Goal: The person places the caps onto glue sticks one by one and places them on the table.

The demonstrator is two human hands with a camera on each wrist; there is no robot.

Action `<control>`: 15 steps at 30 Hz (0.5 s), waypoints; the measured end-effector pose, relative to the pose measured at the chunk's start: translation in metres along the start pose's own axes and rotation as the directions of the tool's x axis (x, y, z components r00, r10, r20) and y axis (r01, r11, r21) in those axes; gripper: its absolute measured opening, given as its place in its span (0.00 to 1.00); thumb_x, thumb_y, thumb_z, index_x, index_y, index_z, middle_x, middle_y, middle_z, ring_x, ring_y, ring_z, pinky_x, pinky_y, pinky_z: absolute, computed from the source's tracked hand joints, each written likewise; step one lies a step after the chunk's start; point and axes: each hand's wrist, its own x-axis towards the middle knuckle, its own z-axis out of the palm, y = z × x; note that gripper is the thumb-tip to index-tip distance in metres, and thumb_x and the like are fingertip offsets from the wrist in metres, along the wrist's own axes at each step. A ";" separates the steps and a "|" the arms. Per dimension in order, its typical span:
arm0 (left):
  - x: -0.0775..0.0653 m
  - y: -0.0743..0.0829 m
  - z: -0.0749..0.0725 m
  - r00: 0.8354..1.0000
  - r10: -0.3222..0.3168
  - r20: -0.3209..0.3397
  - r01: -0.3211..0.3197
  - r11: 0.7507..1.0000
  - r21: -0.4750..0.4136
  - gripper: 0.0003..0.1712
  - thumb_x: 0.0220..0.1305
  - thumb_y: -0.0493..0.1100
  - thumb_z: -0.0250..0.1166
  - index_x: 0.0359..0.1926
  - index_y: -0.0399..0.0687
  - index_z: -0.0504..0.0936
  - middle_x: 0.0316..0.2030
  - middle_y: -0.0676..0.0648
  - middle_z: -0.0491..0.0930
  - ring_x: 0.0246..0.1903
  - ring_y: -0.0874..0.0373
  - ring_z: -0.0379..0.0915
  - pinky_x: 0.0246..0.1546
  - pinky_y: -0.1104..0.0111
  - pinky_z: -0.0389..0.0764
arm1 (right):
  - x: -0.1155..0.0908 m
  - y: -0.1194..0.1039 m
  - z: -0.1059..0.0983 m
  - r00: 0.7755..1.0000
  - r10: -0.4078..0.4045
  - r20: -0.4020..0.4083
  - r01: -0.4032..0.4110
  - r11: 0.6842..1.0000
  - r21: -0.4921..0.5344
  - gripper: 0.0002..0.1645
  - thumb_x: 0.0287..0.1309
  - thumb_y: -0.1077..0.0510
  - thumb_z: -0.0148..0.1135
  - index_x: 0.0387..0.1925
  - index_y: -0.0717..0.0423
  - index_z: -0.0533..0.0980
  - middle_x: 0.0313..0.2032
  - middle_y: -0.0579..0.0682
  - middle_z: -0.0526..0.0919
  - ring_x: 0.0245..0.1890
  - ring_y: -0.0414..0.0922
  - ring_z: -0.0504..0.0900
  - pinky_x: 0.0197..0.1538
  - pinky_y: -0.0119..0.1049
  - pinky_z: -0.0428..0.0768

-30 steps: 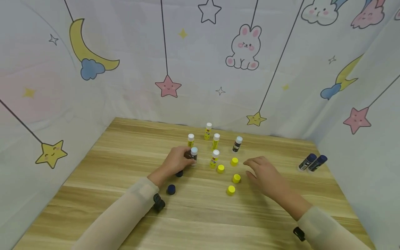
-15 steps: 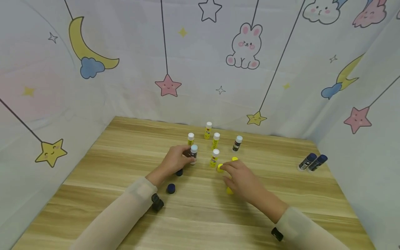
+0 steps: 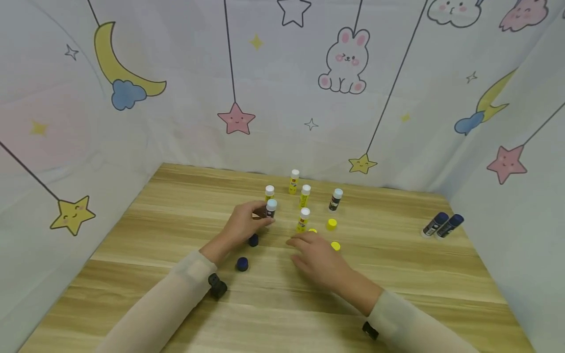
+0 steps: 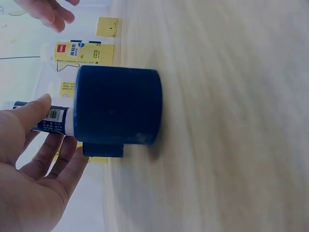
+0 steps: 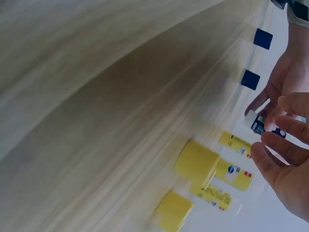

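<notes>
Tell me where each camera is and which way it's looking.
Head view: worn on the person's head, looking forward and down at the wooden table; left hand, right hand and sleeves show.
Left wrist view: on that wrist, facing the held dark glue stick, a blue cap large in front; the left hand and part of the right show.
Right wrist view: on that wrist, facing yellow caps; both hands show.
Shared by both wrist views: the held stick and yellow glue sticks.

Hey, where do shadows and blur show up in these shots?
Head view: soft shadow on the tabletop below the right hand; left wrist view: wood grain smeared, though the near dark blue cap has clear edges; right wrist view: broad, dark shadow across the tabletop.
</notes>
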 end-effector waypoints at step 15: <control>-0.006 -0.001 -0.007 1.000 0.028 -0.009 -0.028 1.000 0.003 0.23 0.65 0.44 0.72 0.60 0.47 0.83 0.47 0.47 0.81 0.46 0.55 0.82 0.51 0.60 0.85 | 0.022 -0.031 0.022 0.990 -0.103 0.093 0.104 0.995 0.000 0.22 0.69 0.52 0.64 0.61 0.53 0.78 0.58 0.49 0.82 0.60 0.47 0.78 0.65 0.43 0.76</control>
